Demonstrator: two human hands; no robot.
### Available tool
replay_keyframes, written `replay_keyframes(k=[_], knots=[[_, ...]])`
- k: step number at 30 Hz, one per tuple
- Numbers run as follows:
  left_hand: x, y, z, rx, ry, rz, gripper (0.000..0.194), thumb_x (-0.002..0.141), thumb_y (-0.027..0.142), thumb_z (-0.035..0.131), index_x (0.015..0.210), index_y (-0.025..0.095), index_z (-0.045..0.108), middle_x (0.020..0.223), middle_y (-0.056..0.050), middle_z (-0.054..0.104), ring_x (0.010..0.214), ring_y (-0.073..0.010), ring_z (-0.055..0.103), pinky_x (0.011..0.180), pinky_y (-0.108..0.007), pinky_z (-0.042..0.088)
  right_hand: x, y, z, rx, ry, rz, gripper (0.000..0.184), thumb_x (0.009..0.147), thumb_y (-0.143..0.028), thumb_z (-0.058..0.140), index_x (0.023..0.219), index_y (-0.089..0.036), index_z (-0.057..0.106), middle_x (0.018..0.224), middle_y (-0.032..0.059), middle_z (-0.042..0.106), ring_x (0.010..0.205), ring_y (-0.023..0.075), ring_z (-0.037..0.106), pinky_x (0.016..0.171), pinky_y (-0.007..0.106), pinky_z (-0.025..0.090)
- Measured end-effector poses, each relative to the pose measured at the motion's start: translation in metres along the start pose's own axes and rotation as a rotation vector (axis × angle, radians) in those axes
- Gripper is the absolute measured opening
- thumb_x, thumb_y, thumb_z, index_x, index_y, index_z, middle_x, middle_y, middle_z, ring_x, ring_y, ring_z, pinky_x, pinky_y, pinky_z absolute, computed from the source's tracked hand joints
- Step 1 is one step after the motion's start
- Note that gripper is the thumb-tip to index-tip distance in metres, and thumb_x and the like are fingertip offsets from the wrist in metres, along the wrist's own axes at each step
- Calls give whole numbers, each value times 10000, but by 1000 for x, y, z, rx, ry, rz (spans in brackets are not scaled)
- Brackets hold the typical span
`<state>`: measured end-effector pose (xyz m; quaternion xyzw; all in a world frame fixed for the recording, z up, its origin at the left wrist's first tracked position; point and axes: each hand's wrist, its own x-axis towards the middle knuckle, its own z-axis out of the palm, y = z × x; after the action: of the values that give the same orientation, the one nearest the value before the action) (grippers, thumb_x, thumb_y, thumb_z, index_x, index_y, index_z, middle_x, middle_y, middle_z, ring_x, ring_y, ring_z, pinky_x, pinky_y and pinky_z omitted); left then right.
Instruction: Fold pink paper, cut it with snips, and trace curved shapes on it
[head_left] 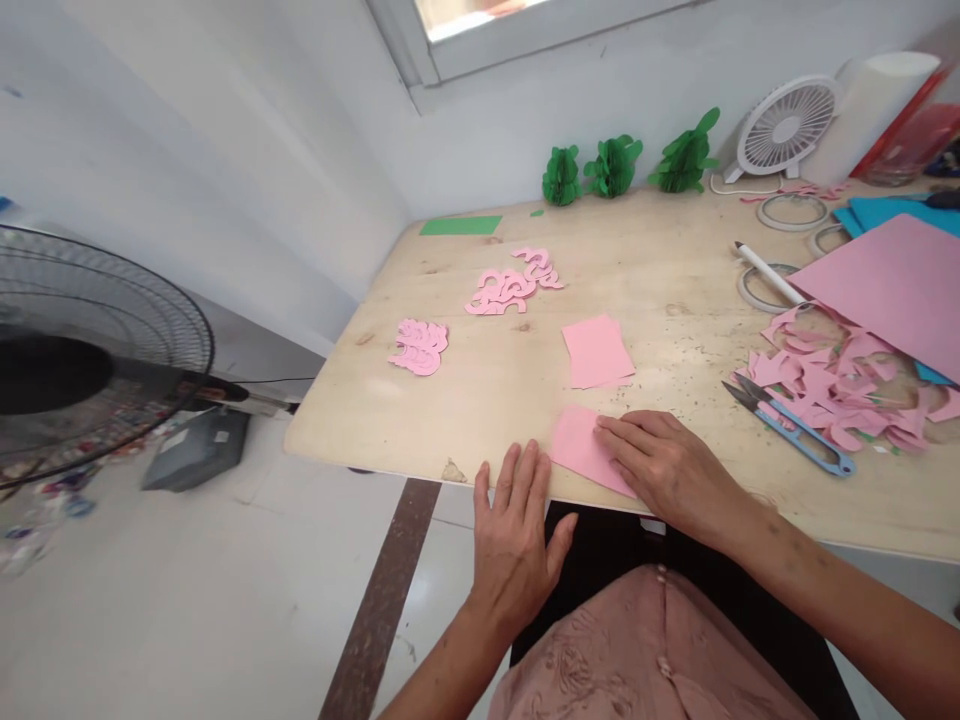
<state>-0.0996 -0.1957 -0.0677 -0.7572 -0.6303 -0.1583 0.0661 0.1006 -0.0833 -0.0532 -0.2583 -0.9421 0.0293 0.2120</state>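
A piece of pink paper lies at the table's front edge. Over its right part rests my right hand, fingers stretched out and its thumb hidden beneath; nothing shows gripped in it. To the left of the same paper, my left hand lies with fingers spread on the table edge, close to the paper's left corner. Just behind is a small stack of pink paper squares. Blue-handled thread snips lie to the right of my right hand, blades pointing left.
Pink cut-outs and a stacked pink bundle lie left. Pink scraps, tape rolls, a white pen and a pink sheet sit right. Green paper figures and a small fan stand by the wall.
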Motion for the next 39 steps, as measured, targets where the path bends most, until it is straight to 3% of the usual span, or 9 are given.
replay_keyframes(k=[6, 13, 19, 32, 37, 39], knots=[[-1, 17, 4, -76, 10, 53, 550, 901, 307, 460, 1401, 99, 368, 1411, -154, 474, 1378, -287, 331, 1137, -541, 160, 0, 0, 1, 4, -7, 1, 297, 906, -127, 474, 1177, -106, 594, 1214, 143, 633, 1016, 249, 569, 872, 427, 472], [-5, 21, 12, -66, -6, -11, 609, 847, 474, 560, 1381, 208, 435, 1478, -144, 379, 1363, -308, 354, 1134, -562, 122, 0, 1, 1, -26, -6, -16, 292, 911, -136, 475, 1176, -93, 589, 1209, 137, 635, 1012, 246, 566, 878, 410, 462], [-4, 22, 11, -57, 33, -41, 590, 885, 394, 501, 1380, 88, 403, 1411, -160, 471, 1353, -283, 373, 1149, -526, 110, 0, 1, 1, -23, 10, -14, 282, 916, -155, 479, 1165, -91, 597, 1203, 128, 640, 1010, 251, 560, 877, 413, 462], [-5, 13, 3, 2, 14, -176, 613, 881, 418, 507, 1384, 88, 393, 1416, -180, 458, 1358, -301, 360, 1134, -532, 144, 0, -1, 1, -27, 31, -15, 268, 914, -163, 486, 1138, -88, 611, 1186, 124, 648, 992, 248, 564, 866, 404, 465], [-6, 17, 7, -62, 0, -10, 619, 890, 404, 491, 1421, 119, 349, 1427, -142, 456, 1373, -284, 337, 1146, -542, 78, 0, -1, 2, -22, 31, -7, 267, 921, -166, 475, 1140, -94, 608, 1180, 121, 649, 990, 244, 564, 866, 402, 464], [-7, 19, 11, -58, -1, -2, 645, 872, 447, 519, 1425, 157, 358, 1440, -131, 442, 1364, -288, 350, 1145, -552, 50, 0, -1, 2, -18, 20, -7, 271, 925, -167, 467, 1147, -94, 605, 1185, 119, 646, 993, 245, 562, 864, 401, 465]])
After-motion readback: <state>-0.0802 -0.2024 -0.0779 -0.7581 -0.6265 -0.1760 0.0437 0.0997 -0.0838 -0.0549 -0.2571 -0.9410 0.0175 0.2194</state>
